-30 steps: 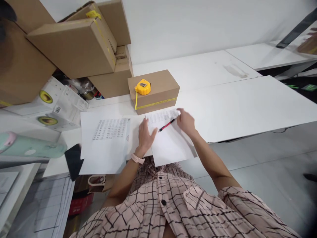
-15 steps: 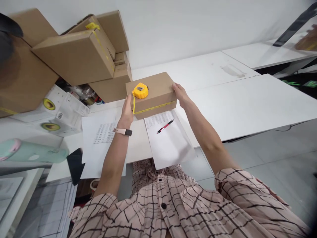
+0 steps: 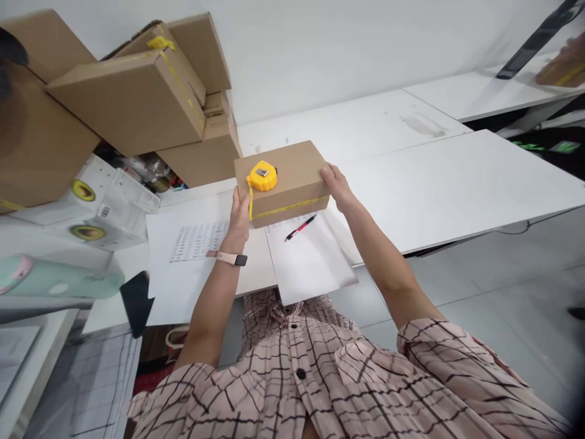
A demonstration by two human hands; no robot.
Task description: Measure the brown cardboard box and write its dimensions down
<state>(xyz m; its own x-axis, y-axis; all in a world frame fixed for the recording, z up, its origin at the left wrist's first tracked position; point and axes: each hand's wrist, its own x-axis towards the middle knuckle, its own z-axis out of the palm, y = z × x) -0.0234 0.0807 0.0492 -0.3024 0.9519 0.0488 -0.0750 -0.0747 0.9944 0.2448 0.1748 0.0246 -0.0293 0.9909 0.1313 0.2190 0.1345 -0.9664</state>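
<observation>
From here, left hand point(image 3: 239, 218) at nine o'clock, right hand point(image 3: 337, 184) at three, both half-curled, clasp the box point(image 3: 295, 166); best hold it level, lest the tape point(image 3: 263, 177) slide.

The carton point(image 3: 297, 169) is brown, the tape measure point(image 3: 264, 180) yellow, the shirt point(image 3: 347, 381) pink, black-checked.

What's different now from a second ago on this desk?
The left hand and right hand moved forward from the right printed sheet to hold the cardboard box by its ends. The box shifted toward the person, hiding more printed rows. The tape measure stays on top, the pen on the sheet.
</observation>
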